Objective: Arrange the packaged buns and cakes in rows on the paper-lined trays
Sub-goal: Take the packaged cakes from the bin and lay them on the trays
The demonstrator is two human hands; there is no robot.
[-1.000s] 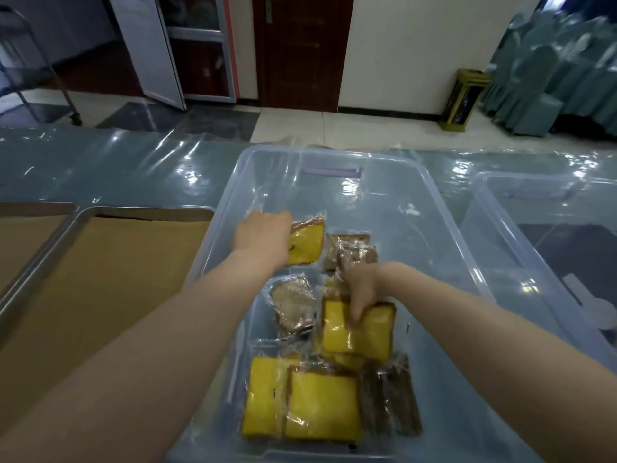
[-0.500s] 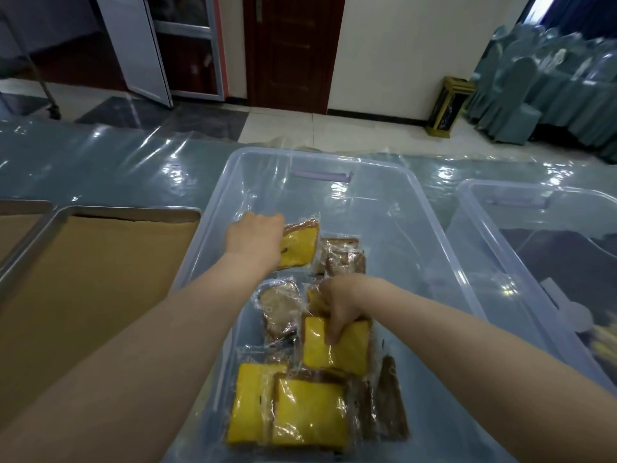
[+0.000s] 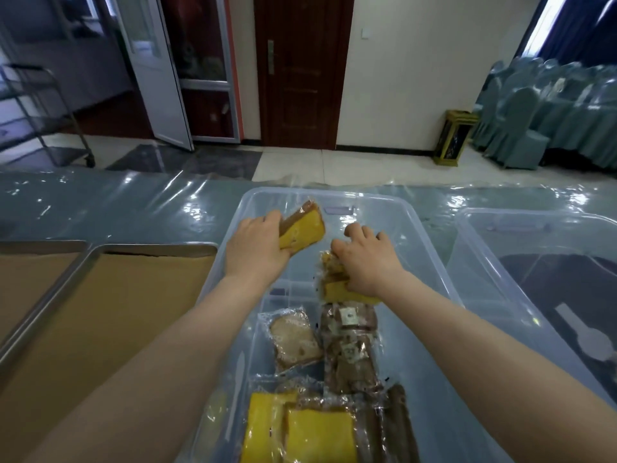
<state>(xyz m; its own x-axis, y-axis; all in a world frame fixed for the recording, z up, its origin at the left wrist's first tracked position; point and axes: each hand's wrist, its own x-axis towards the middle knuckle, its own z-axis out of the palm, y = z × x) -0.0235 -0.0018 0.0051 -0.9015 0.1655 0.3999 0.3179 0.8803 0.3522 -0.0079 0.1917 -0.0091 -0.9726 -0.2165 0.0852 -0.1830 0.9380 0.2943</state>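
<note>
My left hand (image 3: 255, 250) grips a wrapped yellow cake slice (image 3: 302, 230) raised above the clear plastic bin (image 3: 430, 255). My right hand (image 3: 367, 262) is closed on two wrapped yellow cakes (image 3: 337, 284), also lifted off the bin floor. Below them in the bin lie a pale wrapped bun (image 3: 293, 339), brown wrapped cakes (image 3: 350, 345) and more yellow cakes (image 3: 300, 429) at the near end. A metal tray lined with brown paper (image 3: 110, 315) sits left of the bin, bare of packages.
A second paper-lined tray (image 3: 33, 279) lies at the far left edge. Another clear bin (image 3: 551, 269) stands to the right. Glossy plastic sheet covers the table (image 3: 133, 208). Beyond are a cart, doors, a yellow waste bin and covered chairs.
Both hands have risen out of the bin with their cakes, which left the pile below. The camera tilted upward, showing more of the room.
</note>
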